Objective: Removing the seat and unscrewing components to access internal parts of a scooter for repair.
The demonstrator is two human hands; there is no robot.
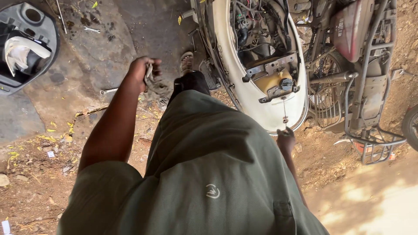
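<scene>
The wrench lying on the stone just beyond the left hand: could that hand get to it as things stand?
Probably yes. The wrench lies in the open on the ground close to the left hand, nothing between them. But the hand is closed on a dirty rag, so the fingers aren't free to pick it up.

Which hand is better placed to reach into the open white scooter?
Probably the right hand: it is beside the scooter at its rear edge. The left hand grips a rag, farther away over the ground.
</scene>
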